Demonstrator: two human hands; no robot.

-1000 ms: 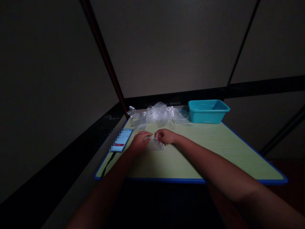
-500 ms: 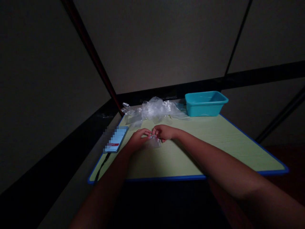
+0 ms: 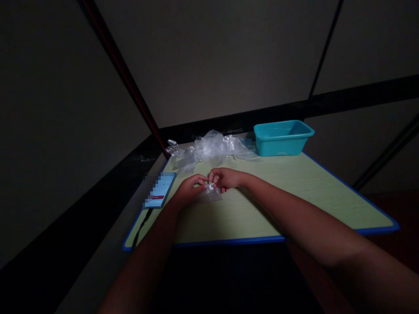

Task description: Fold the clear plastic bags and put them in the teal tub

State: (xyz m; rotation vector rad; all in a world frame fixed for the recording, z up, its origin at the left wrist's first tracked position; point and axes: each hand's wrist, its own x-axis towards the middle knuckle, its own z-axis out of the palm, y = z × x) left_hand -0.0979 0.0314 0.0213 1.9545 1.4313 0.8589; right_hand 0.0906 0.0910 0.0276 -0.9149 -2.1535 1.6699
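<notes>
A small clear plastic bag [image 3: 213, 195] is pinched between my two hands over the middle of the table. My left hand [image 3: 191, 186] has its thumb and fingers closed on the bag's upper left edge. On the other side, my right hand [image 3: 226, 179] grips the upper right edge with curled fingers. The fingertips of both hands almost meet at the top of the bag, and its lower part spreads toward me. Whether anything lies inside the bag I cannot make out.
Behind my hands, a heap of crumpled clear plastic bags [image 3: 212, 148] lies along the table's far side. A turquoise plastic basin [image 3: 280, 145] stands at the back right. At the left edge rests a phone [image 3: 163, 188] with a black strap [image 3: 142, 226]. The pale table [image 3: 248, 218] has a blue rim.
The bag's lower part is spread a little wider and flatter than before. Both hands keep their hold in nearly the same place. The camera view has shifted slightly.
</notes>
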